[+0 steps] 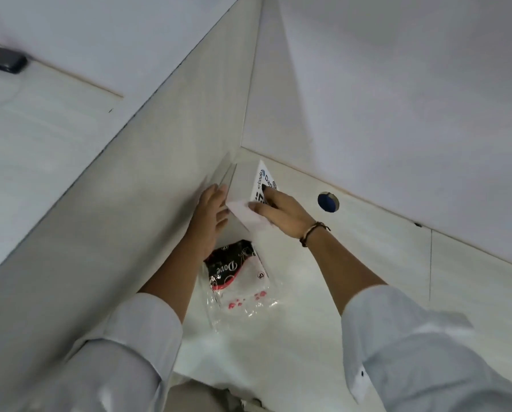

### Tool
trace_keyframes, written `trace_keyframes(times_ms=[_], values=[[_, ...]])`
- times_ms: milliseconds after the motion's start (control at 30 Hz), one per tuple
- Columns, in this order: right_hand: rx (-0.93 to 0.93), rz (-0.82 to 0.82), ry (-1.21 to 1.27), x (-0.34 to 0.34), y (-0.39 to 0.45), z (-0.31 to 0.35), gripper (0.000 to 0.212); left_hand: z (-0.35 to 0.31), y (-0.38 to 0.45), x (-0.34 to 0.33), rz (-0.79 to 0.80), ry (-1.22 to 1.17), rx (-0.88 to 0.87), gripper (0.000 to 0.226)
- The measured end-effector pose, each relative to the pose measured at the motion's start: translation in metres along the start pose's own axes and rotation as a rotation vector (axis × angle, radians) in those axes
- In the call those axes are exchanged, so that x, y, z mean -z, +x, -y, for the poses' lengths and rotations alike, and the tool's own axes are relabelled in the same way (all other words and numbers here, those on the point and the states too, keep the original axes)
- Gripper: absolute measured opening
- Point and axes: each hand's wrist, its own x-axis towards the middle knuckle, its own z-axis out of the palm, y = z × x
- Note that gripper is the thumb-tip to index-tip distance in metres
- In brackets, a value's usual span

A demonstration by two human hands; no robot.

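Note:
A clear acrylic sign stand (242, 188) with a white printed card in it stands in the far corner of the white desk (278, 337), against the left partition. My right hand (278, 212) grips its near right edge, thumb on the card's printed face. On the stand's left side my left hand (211, 215) rests with fairly straight fingers. Just in front of the hands lies a clear plastic packet (238, 278) with a dark "Dove" label and pink marks.
A pale partition wall (129, 188) runs along the left and another (397, 114) along the back. A round cable hole (327, 202) sits in the desk right of the stand. A small dark device (5, 59) with a cable lies on the neighbouring desk at far left.

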Motion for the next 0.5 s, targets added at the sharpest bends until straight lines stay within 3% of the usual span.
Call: trace_keyframes(times_ms=[67, 200, 267, 367, 500], values=[[0.007, 0.006, 0.126, -0.012, -0.036, 0.006, 0.055, 0.01, -0.025, 0.01, 0.141, -0.042, 0.105, 0.069], [0.017, 0.005, 0.25, -0.039, -0.094, 0.006, 0.071, 0.032, -0.069, 0.026, 0.325, -0.133, 0.116, 0.054], [0.021, 0.001, 0.268, -0.051, -0.113, 0.0, 0.067, 0.044, -0.089, 0.035, 0.402, -0.127, 0.104, 0.054], [0.0, 0.033, 0.305, -0.069, -0.14, -0.006, 0.061, 0.061, -0.118, 0.044, 0.405, -0.007, 0.055, 0.068], [-0.041, 0.077, 0.417, -0.089, -0.173, -0.011, 0.042, 0.076, -0.148, 0.048, 0.347, 0.12, 0.001, 0.069]])
